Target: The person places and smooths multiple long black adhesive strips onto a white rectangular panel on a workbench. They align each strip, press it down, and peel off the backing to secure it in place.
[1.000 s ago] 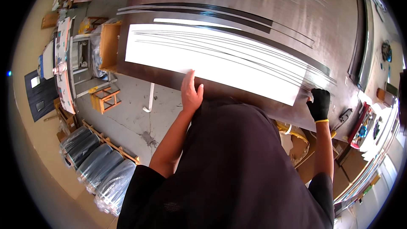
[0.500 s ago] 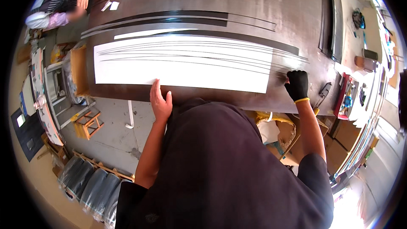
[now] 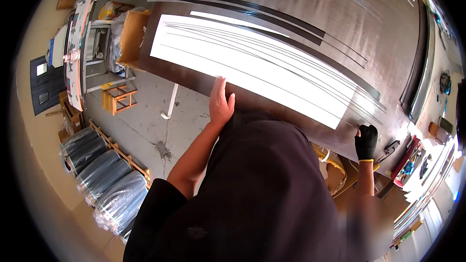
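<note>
While I look down through the head camera, a big dark brown panel [image 3: 301, 29] fills the upper part of the view, glossy enough to throw back a broad white glare with thin dark streaks across it. I judge it stiff and heavy, a wide flat slab that will not bend but will swing hard if one end gets ahead of the other. Its polished face looks slippery and easy to mark, so I would take it by the edges, hands well apart, never flat on the shiny top alone.

My left hand [image 3: 221, 104], bare, lies at the near edge with the fingers stretched open and pressed flat onto the surface, the thumb out to the side; it leans on the panel rather than closing around it. My right hand [image 3: 366, 140], in a black glove with a yellow cuff, sits far off at the near right corner, fingers curled over the edge in a closed grip on the panel. Both hands touch the same near edge, with my dark shirt between them.

Below the panel's left end I see grey concrete floor [image 3: 145, 126], a small orange wooden stool [image 3: 119, 99], and wrapped dark rolls [image 3: 99, 170] lying on a wooden rack.
</note>
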{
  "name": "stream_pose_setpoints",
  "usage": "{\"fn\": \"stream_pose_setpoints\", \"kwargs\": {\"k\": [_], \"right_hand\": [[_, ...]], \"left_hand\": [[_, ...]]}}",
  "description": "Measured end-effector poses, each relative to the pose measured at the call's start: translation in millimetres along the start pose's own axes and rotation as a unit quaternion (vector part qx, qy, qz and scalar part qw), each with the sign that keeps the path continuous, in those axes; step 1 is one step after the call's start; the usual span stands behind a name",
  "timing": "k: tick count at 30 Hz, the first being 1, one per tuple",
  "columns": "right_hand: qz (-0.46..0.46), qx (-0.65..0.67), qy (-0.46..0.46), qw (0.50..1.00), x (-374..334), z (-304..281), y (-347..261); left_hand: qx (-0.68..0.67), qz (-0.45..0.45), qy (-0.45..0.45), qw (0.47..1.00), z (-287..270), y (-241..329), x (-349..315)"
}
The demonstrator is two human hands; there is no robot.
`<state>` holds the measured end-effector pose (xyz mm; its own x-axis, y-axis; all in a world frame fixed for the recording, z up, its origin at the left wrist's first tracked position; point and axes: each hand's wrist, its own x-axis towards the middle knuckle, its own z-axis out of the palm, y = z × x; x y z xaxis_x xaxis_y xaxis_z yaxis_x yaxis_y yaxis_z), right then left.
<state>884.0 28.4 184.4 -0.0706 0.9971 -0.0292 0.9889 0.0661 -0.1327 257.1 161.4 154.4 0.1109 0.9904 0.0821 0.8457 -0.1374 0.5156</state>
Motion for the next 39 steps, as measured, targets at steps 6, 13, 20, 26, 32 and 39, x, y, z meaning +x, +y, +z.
{"fn": "stream_pose_setpoints", "kwargs": {"k": [6, 13, 20, 26, 32, 39], "right_hand": [[-0.036, 0.016, 0.004, 0.999, 24, 11, -15], [0.033, 0.016, -0.022, 0.999, 22, 9, -7], [0.007, 0.079, 0.013, 0.997, 18, 15, -14], [0.058, 0.030, -0.019, 0.998, 9, 20, -14], [0.122, 0.114, 0.068, 0.984, 50, -14, -45], [0.421, 0.613, 0.097, 0.662, 112, 3, -31]], "left_hand": [[-0.003, -0.012, 0.004, 1.000, -2, 5, -2], [-0.017, -0.016, 0.004, 1.000, -1, 2, -4], [-0.023, -0.026, -0.016, 0.999, -5, -1, -5], [-0.024, 0.037, 0.032, 0.999, 8, 1, 7], [-0.065, 0.093, -0.027, 0.993, 8, 51, 58], [-0.066, 0.242, -0.120, 0.960, 50, 120, 167]]}}
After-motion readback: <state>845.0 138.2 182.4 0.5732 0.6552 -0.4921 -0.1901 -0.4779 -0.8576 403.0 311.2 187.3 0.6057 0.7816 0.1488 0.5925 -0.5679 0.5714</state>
